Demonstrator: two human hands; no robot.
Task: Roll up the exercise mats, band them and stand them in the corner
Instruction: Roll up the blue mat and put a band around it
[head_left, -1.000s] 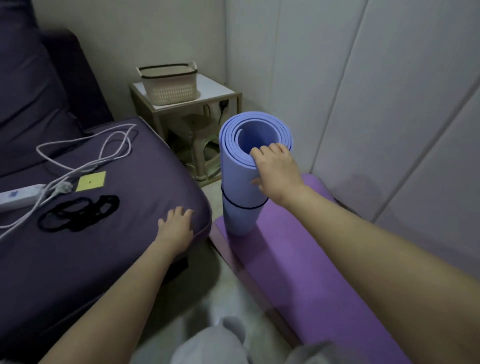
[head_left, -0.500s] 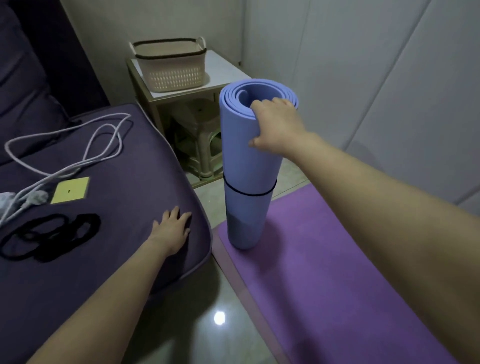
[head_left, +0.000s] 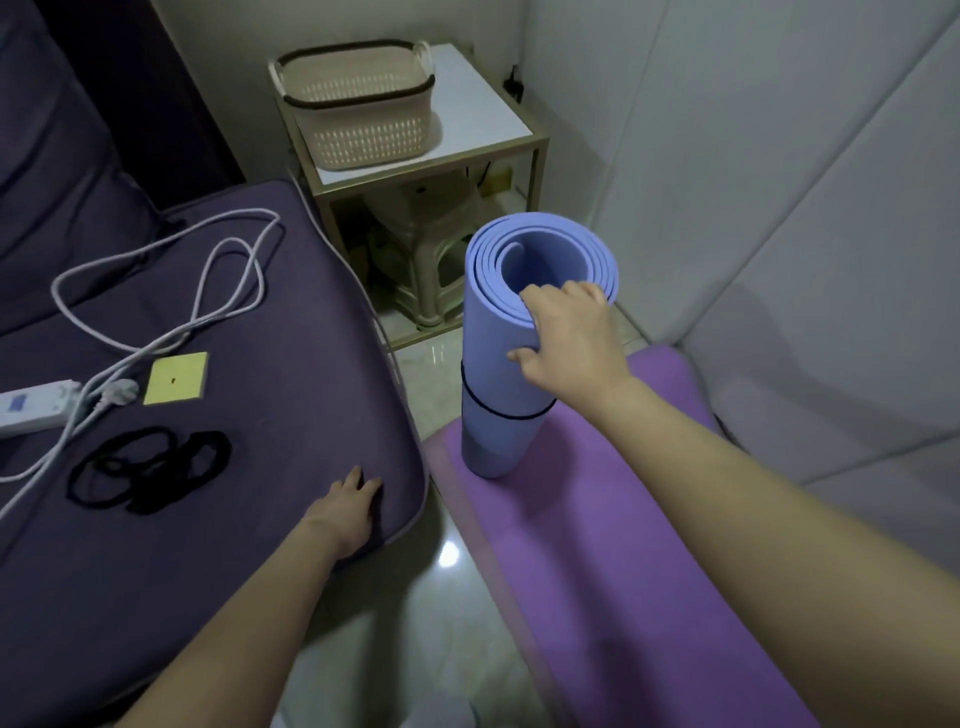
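Your right hand (head_left: 569, 338) is on top of the rolled blue exercise mat (head_left: 498, 374) at center right of the frame. The grip is closed over the roll's upper rim, with the fingers hooked down into the open spiral and the thumb pressed on the outer wall. The roll stands upright, and a thin black band (head_left: 501, 413) circles it below the middle. Its lower end sits on the far end of the purple exercise mat (head_left: 597, 545). That mat lies flat and unrolled on the tiled floor (head_left: 415, 597), running down toward the lower right of the frame alongside the pale wall panels (head_left: 805, 208).

Your left hand (head_left: 345, 512), lower center, lies flat on the front corner of the dark purple sofa cushion (head_left: 260, 338). Its grip is slack and wide, with the fingers straight and holding nothing.

On the same cushion, at the left of the frame, there's a loose heap of spare black bands (head_left: 148, 467), well apart from your left hand. Above them lies a yellow square of paper (head_left: 176, 376). A white power strip (head_left: 31, 408) sits at the left edge, and its white cable (head_left: 208, 291) loops up across the cushion.

At upper center, tucked in the corner behind the roll, stands a small gold-framed desk (head_left: 483, 104). A cream plastic basket (head_left: 358, 109) with a dark rim sits on its white top. Underneath is a beige plastic stool (head_left: 426, 260), just beyond the top of the roll.
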